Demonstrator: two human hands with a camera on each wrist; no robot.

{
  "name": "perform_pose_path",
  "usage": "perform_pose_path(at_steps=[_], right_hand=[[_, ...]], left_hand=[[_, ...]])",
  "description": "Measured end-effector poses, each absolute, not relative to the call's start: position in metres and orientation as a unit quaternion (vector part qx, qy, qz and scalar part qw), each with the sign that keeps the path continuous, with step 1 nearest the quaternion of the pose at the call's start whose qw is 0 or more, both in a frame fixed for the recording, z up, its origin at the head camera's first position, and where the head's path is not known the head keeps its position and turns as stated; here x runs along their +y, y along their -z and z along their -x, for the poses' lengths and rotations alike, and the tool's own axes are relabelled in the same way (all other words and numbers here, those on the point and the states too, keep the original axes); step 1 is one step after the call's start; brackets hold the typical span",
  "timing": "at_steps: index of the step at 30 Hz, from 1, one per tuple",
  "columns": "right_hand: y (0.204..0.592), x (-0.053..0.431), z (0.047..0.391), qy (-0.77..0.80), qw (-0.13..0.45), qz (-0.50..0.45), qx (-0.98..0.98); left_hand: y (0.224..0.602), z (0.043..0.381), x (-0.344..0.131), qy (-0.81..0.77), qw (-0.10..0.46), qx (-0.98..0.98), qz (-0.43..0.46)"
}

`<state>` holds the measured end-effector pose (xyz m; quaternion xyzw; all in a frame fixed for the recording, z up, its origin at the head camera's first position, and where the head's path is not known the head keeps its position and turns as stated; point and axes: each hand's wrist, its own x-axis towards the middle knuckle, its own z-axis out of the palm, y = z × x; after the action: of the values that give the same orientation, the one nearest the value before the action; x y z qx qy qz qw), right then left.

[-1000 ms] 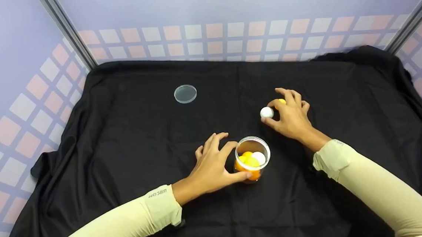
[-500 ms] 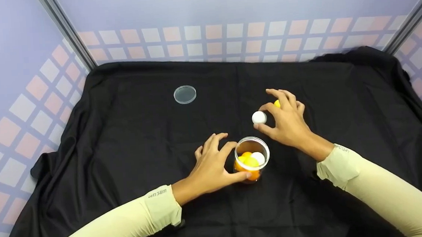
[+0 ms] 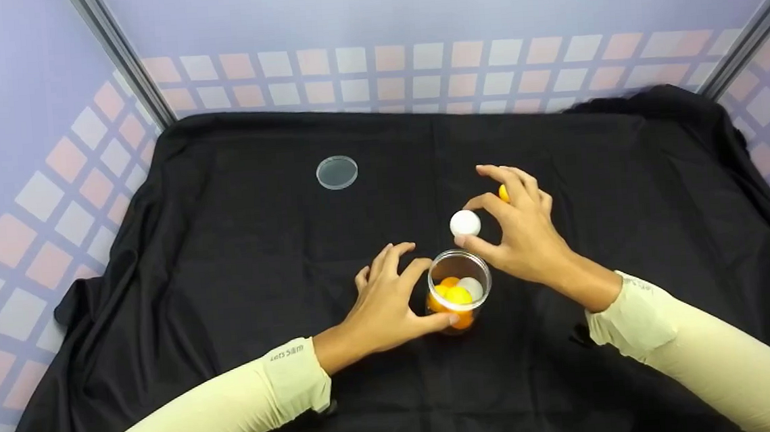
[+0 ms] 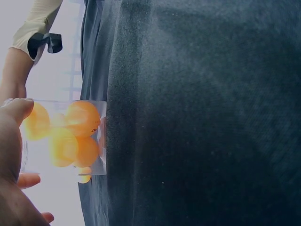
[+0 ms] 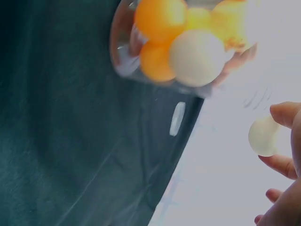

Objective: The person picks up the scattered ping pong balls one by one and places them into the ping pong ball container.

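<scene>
My left hand grips a clear plastic jar from its left side, thumb in front and index finger at the rim. Inside the upright, uncovered jar lie several orange and yellow balls and a white ball; they look like table tennis balls. Between thumb and index finger, my right hand pinches another white ball, held just beyond the jar's rim. The right wrist view shows this pinched white ball too. An orange-yellow ball is partly hidden behind my right fingers.
A clear round lid lies on the black cloth towards the back, left of the jar. Panels with pink and white squares stand behind and at both sides of the cloth-covered table.
My right hand has moved left and nearer to the jar, carrying the white ball with it. My left hand and the jar have stayed in place.
</scene>
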<state>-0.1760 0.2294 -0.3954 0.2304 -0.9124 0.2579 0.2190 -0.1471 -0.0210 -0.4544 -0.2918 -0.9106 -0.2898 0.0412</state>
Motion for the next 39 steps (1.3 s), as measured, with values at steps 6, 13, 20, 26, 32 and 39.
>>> perform_pose_path(at_steps=[6, 13, 20, 26, 32, 39], right_hand=[[0.388, 0.223, 0.163, -0.259, 0.227, -0.257, -0.903], [0.386, 0.219, 0.15, -0.257, 0.222, -0.276, -0.899], [0.384, 0.215, 0.141, -0.254, 0.22, -0.287, -0.897], [0.383, 0.213, 0.135, -0.256, 0.22, -0.297, -0.893], [0.382, 0.212, 0.129, -0.259, 0.22, -0.303, -0.89], [0.382, 0.213, 0.128, -0.26, 0.223, -0.304, -0.889]], left_hand=[[0.453, 0.147, -0.021, 0.286, 0.038, -0.913, 0.288], [0.454, 0.147, -0.022, 0.293, 0.032, -0.91, 0.292], [0.453, 0.147, -0.023, 0.297, 0.029, -0.908, 0.294], [0.454, 0.147, -0.023, 0.296, 0.034, -0.907, 0.297], [0.454, 0.148, -0.023, 0.293, 0.037, -0.908, 0.297], [0.454, 0.148, -0.023, 0.295, 0.033, -0.908, 0.296]])
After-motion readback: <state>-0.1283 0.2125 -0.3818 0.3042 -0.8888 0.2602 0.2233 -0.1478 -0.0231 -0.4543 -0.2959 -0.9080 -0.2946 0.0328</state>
